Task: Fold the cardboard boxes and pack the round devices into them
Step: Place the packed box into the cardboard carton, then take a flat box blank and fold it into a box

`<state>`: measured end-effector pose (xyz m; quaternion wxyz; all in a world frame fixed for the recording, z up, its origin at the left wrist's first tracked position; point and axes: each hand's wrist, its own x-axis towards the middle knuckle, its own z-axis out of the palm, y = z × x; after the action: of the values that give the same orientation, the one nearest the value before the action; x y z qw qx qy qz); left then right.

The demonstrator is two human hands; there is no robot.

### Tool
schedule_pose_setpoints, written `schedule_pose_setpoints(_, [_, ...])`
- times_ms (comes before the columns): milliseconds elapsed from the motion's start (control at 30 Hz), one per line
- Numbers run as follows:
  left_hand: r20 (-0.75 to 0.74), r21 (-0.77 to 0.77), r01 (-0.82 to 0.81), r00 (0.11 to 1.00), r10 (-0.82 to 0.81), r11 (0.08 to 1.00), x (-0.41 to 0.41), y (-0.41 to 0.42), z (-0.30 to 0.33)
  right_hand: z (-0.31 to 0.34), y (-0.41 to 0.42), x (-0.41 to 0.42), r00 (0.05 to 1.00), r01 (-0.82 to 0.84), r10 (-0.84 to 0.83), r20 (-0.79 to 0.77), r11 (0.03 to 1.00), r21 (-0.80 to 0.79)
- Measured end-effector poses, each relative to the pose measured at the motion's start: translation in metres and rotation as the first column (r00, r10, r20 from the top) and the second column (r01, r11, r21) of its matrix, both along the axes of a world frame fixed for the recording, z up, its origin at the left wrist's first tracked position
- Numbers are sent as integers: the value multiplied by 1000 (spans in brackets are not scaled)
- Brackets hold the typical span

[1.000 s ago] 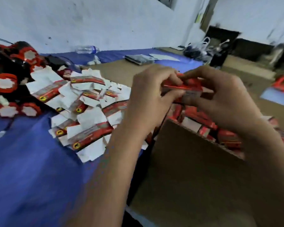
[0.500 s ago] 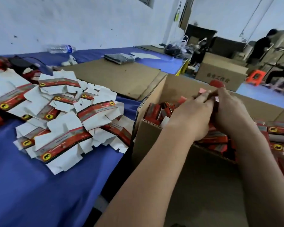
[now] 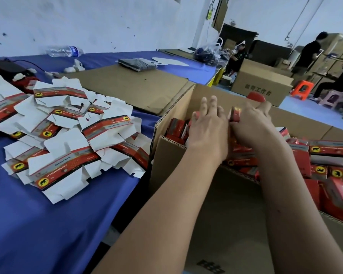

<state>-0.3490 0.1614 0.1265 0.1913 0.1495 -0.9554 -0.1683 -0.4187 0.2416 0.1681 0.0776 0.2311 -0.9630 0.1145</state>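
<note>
Head view: both hands reaching into big brown carton (image 3: 178, 113) beside blue surface (image 3: 48, 224). Left hand (image 3: 207, 125) flat, fingers straight and spread, resting on packed red boxes (image 3: 305, 161) inside carton. Right hand (image 3: 251, 123) gripping small red box (image 3: 235, 114), held upright just above the packed ones. Unfolded flat boxes (image 3: 67, 139) heaped on surface, left of carton

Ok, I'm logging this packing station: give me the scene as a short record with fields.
left hand: fingers straight, over the carton
right hand: holds a small red box
carton: open, holds folded red boxes
flat boxes: unfolded heap on blue table, left of carton
background: water bottle lying near the wall
</note>
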Motion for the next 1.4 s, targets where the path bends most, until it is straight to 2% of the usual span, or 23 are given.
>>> schedule_pose_setpoints(67, [-17,55,-35,999,36,998,1,-2,0,1,-7,4,999,-31,31,32,1000,-7])
schedule_pose_setpoints(167, [-25,150,-61,998,66,987,3,-6,2,5,-11,8,994,-107,105,22,991,79])
schedule_pose_setpoints(267, [-168,313,-54,980,111,948,11,-6,6,7,-10,8,992,-121,114,58,982,142])
schedule_pose_setpoints(333, [-350,350,-37,921,168,936,23,-10,9,8,-12,13,998,-64,63,17,997,50])
schedule_pose_setpoints(400, [-503,293,-55,840,203,954,41,-19,10,9,-20,24,989,-66,47,-143,989,-134])
schedule_pose_setpoints(500, [-619,251,-150,734,278,956,75,-52,1,8,-51,62,926,-326,218,-308,875,-358])
schedule_pose_setpoints(567, [-604,323,-280,675,424,904,103,-80,-14,3,-85,91,864,-501,414,-286,759,-415])
schedule_pose_setpoints(633, [-526,436,-419,599,604,796,135,-107,-35,-11,-126,115,804,-583,576,-150,711,-393])
schedule_pose_setpoints(700, [-423,483,-548,537,730,683,164,-129,-56,-32,-169,129,775,-615,631,-28,743,-264])
schedule_pose_setpoints(733, [-345,461,-623,530,775,632,174,-138,-66,-45,-189,132,794,-597,608,6,782,-177])
schedule_pose_setpoints(767, [-251,417,-687,541,802,595,182,-145,-74,-58,-206,134,829,-549,557,49,828,-111])
schedule_pose_setpoints(833, [-81,313,-754,584,807,577,189,-154,-90,-84,-229,132,863,-447,446,238,893,-54])
schedule_pose_setpoints(867, [-33,273,-761,604,796,588,190,-156,-98,-96,-236,130,848,-429,423,319,902,-54])
schedule_pose_setpoints(933, [-14,243,-753,627,779,611,193,-159,-112,-116,-244,125,842,-433,418,340,901,-35])
schedule_pose_setpoints(1000, [-36,258,-740,636,771,622,195,-163,-120,-126,-248,122,875,-412,405,265,911,-29])
schedule_pose_setpoints(1100, [-63,323,-718,634,771,616,196,-170,-118,-122,-253,122,900,-400,422,110,900,-176])
schedule_pose_setpoints(1200, [-147,511,-640,592,792,573,198,-177,-103,-105,-257,128,876,-452,483,20,833,-319])
schedule_pose_setpoints(1300, [-292,697,-491,472,832,523,210,-182,-83,-83,-258,143,828,-522,555,-83,707,-478])
schedule_pose_setpoints(1400, [-390,815,-294,359,848,499,242,-187,-62,-69,-258,179,681,-586,727,-92,464,-664])
